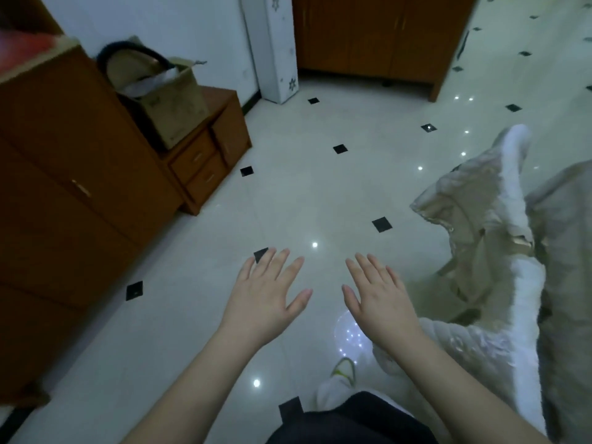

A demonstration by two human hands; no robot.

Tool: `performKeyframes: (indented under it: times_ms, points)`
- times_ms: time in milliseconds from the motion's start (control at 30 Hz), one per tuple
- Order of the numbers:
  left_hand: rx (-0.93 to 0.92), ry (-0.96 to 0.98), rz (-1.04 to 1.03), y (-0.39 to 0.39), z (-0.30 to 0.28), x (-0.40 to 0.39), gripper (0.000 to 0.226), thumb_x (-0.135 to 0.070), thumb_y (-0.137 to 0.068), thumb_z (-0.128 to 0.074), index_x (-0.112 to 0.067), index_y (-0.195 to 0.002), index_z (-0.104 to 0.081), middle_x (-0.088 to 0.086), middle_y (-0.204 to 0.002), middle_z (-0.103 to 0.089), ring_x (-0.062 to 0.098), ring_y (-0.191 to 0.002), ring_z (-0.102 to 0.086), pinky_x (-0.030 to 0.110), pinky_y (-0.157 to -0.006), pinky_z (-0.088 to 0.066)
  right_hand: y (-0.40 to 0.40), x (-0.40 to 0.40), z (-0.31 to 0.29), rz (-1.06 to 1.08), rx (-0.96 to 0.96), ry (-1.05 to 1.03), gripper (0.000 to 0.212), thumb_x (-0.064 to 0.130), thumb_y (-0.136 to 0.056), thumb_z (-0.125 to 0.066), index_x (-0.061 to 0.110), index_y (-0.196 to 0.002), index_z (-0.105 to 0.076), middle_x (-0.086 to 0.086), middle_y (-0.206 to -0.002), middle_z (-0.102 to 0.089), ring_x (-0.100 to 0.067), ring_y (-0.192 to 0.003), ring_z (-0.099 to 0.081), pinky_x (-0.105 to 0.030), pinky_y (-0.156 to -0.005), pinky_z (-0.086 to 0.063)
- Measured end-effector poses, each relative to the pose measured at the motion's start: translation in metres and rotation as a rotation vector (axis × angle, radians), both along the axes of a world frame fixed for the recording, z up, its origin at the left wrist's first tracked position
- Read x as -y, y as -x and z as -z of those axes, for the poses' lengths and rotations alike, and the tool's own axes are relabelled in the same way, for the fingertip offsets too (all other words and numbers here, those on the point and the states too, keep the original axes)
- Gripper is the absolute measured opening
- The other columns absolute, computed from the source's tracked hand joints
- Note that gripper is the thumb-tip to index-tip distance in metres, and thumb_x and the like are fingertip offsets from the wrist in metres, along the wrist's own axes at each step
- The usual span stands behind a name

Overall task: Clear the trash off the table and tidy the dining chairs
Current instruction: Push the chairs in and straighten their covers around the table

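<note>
- Both hands hover nearest the camera, palms down over the tiled floor (304, 193): left hand (267, 293) and right hand (379, 299), fingers spread, holding nothing.
- Fabric-covered dining chair (487, 238) stands at three o'clock, near the right hand.
- No table or trash in view.
- Risk: glossy tile could let the chair skid when pushed, and loose fabric may slip under a grip.
</note>
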State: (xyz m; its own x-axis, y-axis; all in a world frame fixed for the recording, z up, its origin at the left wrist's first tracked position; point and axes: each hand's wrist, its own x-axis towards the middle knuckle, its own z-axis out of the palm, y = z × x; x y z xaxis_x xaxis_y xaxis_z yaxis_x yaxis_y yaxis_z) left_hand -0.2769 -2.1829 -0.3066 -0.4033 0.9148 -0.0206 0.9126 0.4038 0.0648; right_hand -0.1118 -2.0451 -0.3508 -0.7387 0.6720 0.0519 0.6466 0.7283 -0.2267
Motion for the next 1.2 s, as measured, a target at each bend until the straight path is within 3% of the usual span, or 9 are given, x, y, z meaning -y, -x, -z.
performKeyframes:
  times_ms: [167, 533, 733, 833, 933, 1033, 1133, 1200]
  points:
    - [-0.06, -0.044, 0.073, 0.035, -0.011, -0.102, 0.062, -0.061, -0.091, -0.031, -0.028, -0.14, -0.048, 0.002, -0.144, -0.049, 0.023, -0.136, -0.04, 0.042, -0.111, -0.023, 0.029, -0.091, -0.008, 0.056, 0.022, 0.005, 0.056, 0.042, -0.088, -0.033, 0.014, -0.129, -0.058, -0.008, -0.133, -0.059, -0.028, -0.125, -0.053, -0.047, -0.102, -0.043]
    - [0.019, -0.023, 0.227, 0.106, 0.003, -0.309, 0.062, -0.06, -0.09, -0.031, -0.025, -0.137, -0.051, 0.003, -0.142, -0.052, 0.024, -0.135, -0.043, 0.047, -0.108, -0.033, 0.085, -0.256, -0.014, 0.231, 0.029, -0.028, 0.056, 0.042, -0.089, -0.033, 0.014, -0.13, -0.057, -0.008, -0.134, -0.058, -0.028, -0.127, -0.052, -0.046, -0.104, -0.036]
    - [0.05, -0.029, 0.313, 0.173, 0.025, -0.422, 0.069, -0.066, -0.089, -0.026, -0.03, -0.147, -0.035, -0.001, -0.152, -0.037, 0.02, -0.143, -0.027, 0.043, -0.116, -0.019, 0.151, -0.361, -0.002, 0.29, 0.087, -0.018, 0.056, 0.041, -0.087, -0.034, 0.014, -0.131, -0.057, -0.007, -0.135, -0.057, -0.028, -0.126, -0.052, -0.046, -0.104, -0.035]
    - [0.066, -0.025, 0.364, 0.211, 0.024, -0.473, 0.071, -0.068, -0.088, -0.026, -0.031, -0.147, -0.034, -0.003, -0.154, -0.035, 0.019, -0.145, -0.024, 0.043, -0.117, -0.017, 0.177, -0.41, -0.004, 0.343, 0.097, -0.004, 0.055, 0.04, -0.087, -0.035, 0.013, -0.129, -0.058, -0.008, -0.134, -0.058, -0.029, -0.124, -0.053, -0.047, -0.102, -0.04]
    - [0.062, -0.039, 0.401, 0.245, 0.017, -0.529, 0.071, -0.067, -0.088, -0.022, -0.03, -0.148, -0.034, -0.003, -0.155, -0.033, 0.019, -0.146, -0.02, 0.041, -0.117, -0.012, 0.192, -0.458, -0.009, 0.412, 0.092, -0.028, 0.055, 0.04, -0.087, -0.034, 0.013, -0.13, -0.057, -0.008, -0.134, -0.058, -0.029, -0.125, -0.053, -0.047, -0.104, -0.036]
    - [0.072, -0.038, 0.474, 0.263, 0.011, -0.597, 0.071, -0.066, -0.088, -0.02, -0.03, -0.148, -0.033, -0.003, -0.156, -0.03, 0.018, -0.146, -0.017, 0.042, -0.118, -0.012, 0.199, -0.509, -0.011, 0.502, 0.109, -0.015, 0.06, 0.043, -0.09, -0.026, 0.015, -0.137, -0.05, -0.007, -0.142, -0.051, -0.028, -0.133, -0.045, -0.047, -0.109, -0.032]
    - [0.084, -0.049, 0.557, 0.262, 0.001, -0.667, 0.072, -0.066, -0.087, -0.016, -0.031, -0.15, -0.027, -0.004, -0.158, -0.023, 0.016, -0.148, -0.01, 0.039, -0.118, -0.004, 0.2, -0.56, -0.009, 0.574, 0.119, 0.016, 0.062, 0.045, -0.092, -0.021, 0.019, -0.146, -0.037, -0.003, -0.152, -0.037, -0.025, -0.143, -0.029, -0.043, -0.115, -0.019]
    - [0.079, -0.045, 0.6, 0.257, -0.001, -0.713, 0.074, -0.067, -0.086, -0.011, -0.032, -0.151, -0.022, -0.006, -0.16, -0.019, 0.015, -0.148, -0.004, 0.037, -0.118, 0.001, 0.198, -0.597, -0.006, 0.623, 0.116, 0.018, 0.063, 0.045, -0.092, -0.021, 0.019, -0.146, -0.038, -0.004, -0.152, -0.038, -0.025, -0.142, -0.03, -0.043, -0.115, -0.02]
